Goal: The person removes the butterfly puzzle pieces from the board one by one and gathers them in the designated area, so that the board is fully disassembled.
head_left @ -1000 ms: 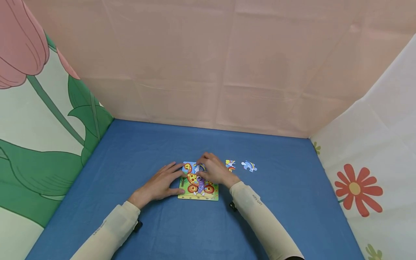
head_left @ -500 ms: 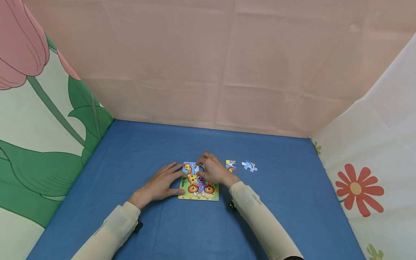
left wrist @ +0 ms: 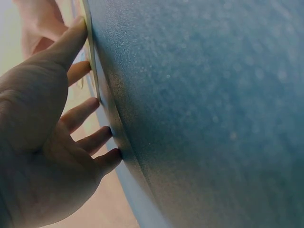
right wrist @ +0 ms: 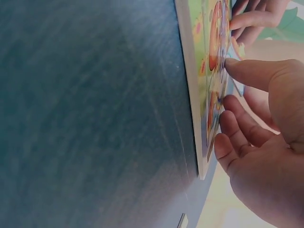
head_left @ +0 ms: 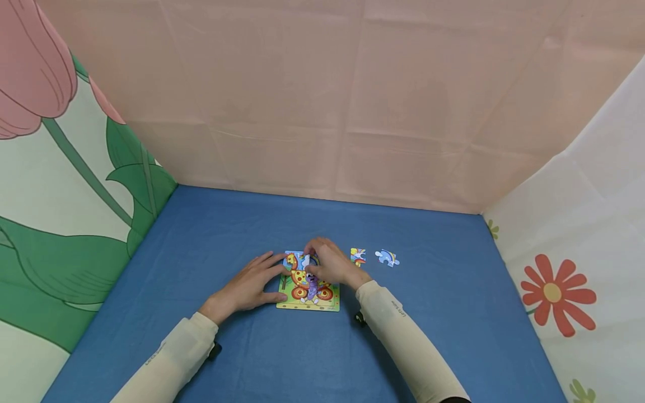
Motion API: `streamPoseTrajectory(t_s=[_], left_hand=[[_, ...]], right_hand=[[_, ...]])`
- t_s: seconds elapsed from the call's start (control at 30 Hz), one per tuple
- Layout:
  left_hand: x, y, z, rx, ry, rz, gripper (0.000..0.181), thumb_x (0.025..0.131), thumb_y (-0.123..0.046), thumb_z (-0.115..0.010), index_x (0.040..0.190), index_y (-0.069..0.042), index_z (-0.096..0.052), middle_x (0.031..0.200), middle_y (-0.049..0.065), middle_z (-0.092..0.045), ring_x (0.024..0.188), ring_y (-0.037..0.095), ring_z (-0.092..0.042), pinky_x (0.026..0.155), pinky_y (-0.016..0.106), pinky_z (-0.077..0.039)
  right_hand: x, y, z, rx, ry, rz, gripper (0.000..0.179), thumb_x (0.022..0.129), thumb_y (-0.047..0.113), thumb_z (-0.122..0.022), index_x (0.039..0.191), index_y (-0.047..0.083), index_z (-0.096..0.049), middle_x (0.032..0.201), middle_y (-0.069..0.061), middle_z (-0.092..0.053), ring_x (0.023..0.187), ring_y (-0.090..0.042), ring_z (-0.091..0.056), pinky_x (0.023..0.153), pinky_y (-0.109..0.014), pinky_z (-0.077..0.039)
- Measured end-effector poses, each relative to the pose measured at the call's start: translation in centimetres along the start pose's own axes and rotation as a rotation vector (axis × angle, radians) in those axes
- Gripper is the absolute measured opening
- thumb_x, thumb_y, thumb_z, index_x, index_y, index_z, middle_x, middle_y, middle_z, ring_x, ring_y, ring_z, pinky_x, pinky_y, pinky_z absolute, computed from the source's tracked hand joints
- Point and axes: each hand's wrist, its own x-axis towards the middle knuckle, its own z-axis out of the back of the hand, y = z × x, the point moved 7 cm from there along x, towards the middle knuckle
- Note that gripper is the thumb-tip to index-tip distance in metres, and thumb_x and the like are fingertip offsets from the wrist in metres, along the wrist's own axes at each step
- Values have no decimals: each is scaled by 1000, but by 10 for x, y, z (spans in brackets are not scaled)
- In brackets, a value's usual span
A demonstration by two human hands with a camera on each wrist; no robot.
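A square jigsaw puzzle board (head_left: pixel 304 306) with a purple-bodied butterfly picture lies flat on the blue cloth. My left hand (head_left: pixel 248 285) rests along its left side, fingers spread and relaxed. In the left wrist view, the thumb and fingertips (left wrist: pixel 80 31) touch the board's edge. My right hand (head_left: pixel 332 264) is over the upper right part of the board. Its thumb and fingers pinch a puzzle piece (right wrist: pixel 235 49), which stands tilted from the board in the right wrist view. My fingers hide most of that piece and the board's upper right corner.
To the right of the board lie two loose puzzle pieces, a multicoloured one (head_left: pixel 357 256) and a blue one with a rainbow (head_left: pixel 387 257). A pinkish cloth wall (head_left: pixel 327 112) stands behind the blue table (head_left: pixel 428 268), with flower-printed walls at both sides.
The right hand's fingers have shifted slightly over the board with the piece. The left hand, the board and the two loose pieces stay where they were.
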Motion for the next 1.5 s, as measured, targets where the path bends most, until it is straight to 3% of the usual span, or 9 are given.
streamPoseTrajectory(t_s=[0.27, 0.57, 0.93, 1.2, 1.5], left_hand=[[0, 1, -1, 4, 2, 4, 49, 102, -44, -86, 143, -19, -74, 179, 20, -46, 169, 57, -32, 136, 78, -29], [1, 0, 0, 1, 8, 6, 50, 102, -43, -86, 143, -18, -74, 179, 20, -46, 169, 58, -32, 135, 80, -29], [1, 0, 0, 6, 16, 20, 50, 102, -44, -86, 144, -21, -74, 180, 17, -45, 170, 56, -31, 136, 78, -28], [1, -2, 1, 7, 9, 25, 49, 101, -44, -87, 143, -21, -74, 180, 18, -45, 170, 56, -32, 136, 78, -29], [1, -1, -1, 5, 16, 38, 50, 101, -46, -86, 144, -23, -74, 181, 17, -44, 171, 55, -30, 136, 78, -28]], right_hand=[[-3, 1, 5, 124, 0, -22, 16, 109, 14, -78, 124, 14, -70, 106, -2, -76, 91, -12, -69, 84, -33, -61], [-16, -3, 25, 234, -90, -11, 14, 107, 15, -80, 120, 15, -75, 105, -2, -76, 95, -17, -70, 84, -31, -59], [-53, -21, 62, 269, -218, -45, 5, 106, 16, -82, 110, 18, -81, 100, -2, -77, 91, -23, -69, 77, -30, -56], [-83, -44, 83, 304, -258, -52, 3, 108, 18, -80, 111, 17, -79, 103, -1, -77, 94, -26, -71, 81, -42, -60], [-124, -79, 109, 304, -321, -129, 11, 112, 19, -75, 121, 16, -79, 112, -9, -79, 99, -36, -72, 80, -30, -56]])
